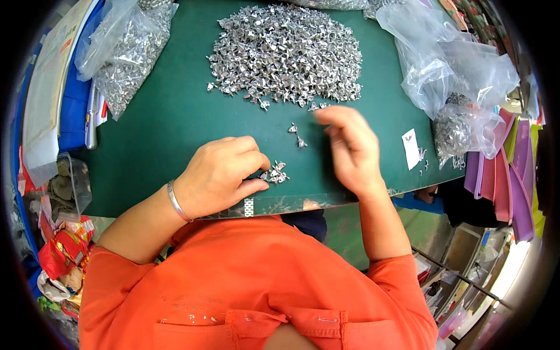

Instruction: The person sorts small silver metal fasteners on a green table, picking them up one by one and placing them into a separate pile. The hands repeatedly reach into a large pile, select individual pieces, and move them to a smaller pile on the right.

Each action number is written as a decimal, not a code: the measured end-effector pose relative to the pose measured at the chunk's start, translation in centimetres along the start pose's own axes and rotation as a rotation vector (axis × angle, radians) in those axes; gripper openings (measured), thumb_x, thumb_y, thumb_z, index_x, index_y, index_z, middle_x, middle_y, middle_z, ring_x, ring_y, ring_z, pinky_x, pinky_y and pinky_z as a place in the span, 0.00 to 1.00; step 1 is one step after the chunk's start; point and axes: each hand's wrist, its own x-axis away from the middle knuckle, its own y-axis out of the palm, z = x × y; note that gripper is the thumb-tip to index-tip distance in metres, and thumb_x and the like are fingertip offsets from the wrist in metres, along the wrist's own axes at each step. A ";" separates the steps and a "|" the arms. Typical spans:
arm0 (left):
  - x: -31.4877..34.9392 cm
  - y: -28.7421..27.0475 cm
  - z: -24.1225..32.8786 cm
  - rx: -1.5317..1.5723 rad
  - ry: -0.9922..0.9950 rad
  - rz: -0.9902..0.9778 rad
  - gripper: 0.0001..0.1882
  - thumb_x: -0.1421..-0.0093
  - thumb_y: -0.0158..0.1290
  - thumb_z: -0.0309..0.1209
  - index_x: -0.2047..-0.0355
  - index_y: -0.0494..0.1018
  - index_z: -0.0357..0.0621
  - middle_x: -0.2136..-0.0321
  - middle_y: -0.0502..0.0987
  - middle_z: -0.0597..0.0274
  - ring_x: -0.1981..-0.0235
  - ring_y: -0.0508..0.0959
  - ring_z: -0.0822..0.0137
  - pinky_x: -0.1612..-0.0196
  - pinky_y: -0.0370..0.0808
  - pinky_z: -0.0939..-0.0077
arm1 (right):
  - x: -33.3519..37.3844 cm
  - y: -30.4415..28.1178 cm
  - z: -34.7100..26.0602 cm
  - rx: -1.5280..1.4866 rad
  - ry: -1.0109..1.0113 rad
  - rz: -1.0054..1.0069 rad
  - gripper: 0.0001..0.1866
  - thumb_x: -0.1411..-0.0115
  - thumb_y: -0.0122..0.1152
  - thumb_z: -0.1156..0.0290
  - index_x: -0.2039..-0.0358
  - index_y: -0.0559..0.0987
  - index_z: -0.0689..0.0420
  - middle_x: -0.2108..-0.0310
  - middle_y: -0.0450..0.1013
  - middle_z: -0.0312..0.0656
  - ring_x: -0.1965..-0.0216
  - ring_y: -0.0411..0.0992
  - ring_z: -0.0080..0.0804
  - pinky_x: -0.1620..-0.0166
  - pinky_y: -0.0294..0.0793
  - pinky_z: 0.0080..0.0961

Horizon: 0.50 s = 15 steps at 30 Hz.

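Note:
My left hand (219, 175), with a silver bangle on its wrist, rests near the table's front edge. Its thumb and curled forefinger close on a small silvery metal part at the side of a little cluster of such parts (277, 172). Farther right, my right hand (354, 151) hovers over the table, somewhat blurred. Its forefinger and thumb are apart, and nothing shows between them. The forefinger reaches toward a few loose metal parts (315, 107) below the large heap of metal parts (286, 52). Two more loose parts (296, 135) lie between my hands.
Plastic bags of metal parts stand at the left (131, 64) and right (455, 128) of the green table (157, 128). A small white card (410, 148) lies at right. A clear plastic box (76, 186) sits beside the left edge; purple and pink strips (506, 175) hang at the right.

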 end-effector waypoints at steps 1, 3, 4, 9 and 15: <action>0.0 -0.1 0.1 0.004 -0.008 -0.004 0.15 0.53 0.70 0.30 0.66 0.78 0.44 0.71 0.74 0.61 0.70 0.78 0.58 0.66 0.75 0.66 | 0.1 -0.3 0.6 0.008 0.046 0.090 0.16 0.42 0.50 0.90 0.56 0.79 0.63 0.60 0.77 0.47 0.58 0.77 0.41 0.52 0.77 0.31; 0.0 -0.1 0.2 0.007 -0.040 -0.017 0.15 0.53 0.70 0.29 0.65 0.78 0.44 0.71 0.74 0.61 0.69 0.78 0.58 0.65 0.74 0.65 | 0.6 -0.1 0.8 -0.135 0.283 0.221 0.10 0.37 0.56 0.85 0.57 0.80 0.63 0.60 0.78 0.45 0.61 0.78 0.34 0.56 0.77 0.26; 0.0 -0.1 0.2 0.009 -0.055 -0.024 0.15 0.53 0.70 0.29 0.65 0.78 0.44 0.70 0.74 0.60 0.69 0.78 0.58 0.65 0.74 0.65 | 0.9 0.2 0.6 -0.114 0.250 0.184 0.08 0.37 0.58 0.83 0.57 0.81 0.63 0.61 0.79 0.45 0.62 0.78 0.33 0.57 0.77 0.26; 0.1 -0.2 0.3 0.020 -0.045 -0.024 0.16 0.53 0.69 0.27 0.65 0.77 0.43 0.69 0.74 0.60 0.67 0.77 0.57 0.64 0.74 0.64 | 1.1 1.8 -1.0 0.138 -0.109 -0.036 0.12 0.49 0.72 0.80 0.64 0.80 0.59 0.65 0.78 0.44 0.64 0.76 0.43 0.61 0.76 0.33; 0.1 -0.4 0.3 0.014 -0.036 -0.037 0.16 0.53 0.68 0.27 0.64 0.77 0.42 0.68 0.75 0.59 0.66 0.77 0.55 0.63 0.75 0.64 | 2.1 2.1 -0.8 0.102 -0.195 0.005 0.13 0.54 0.69 0.86 0.67 0.80 0.58 0.66 0.77 0.40 0.65 0.75 0.41 0.62 0.76 0.33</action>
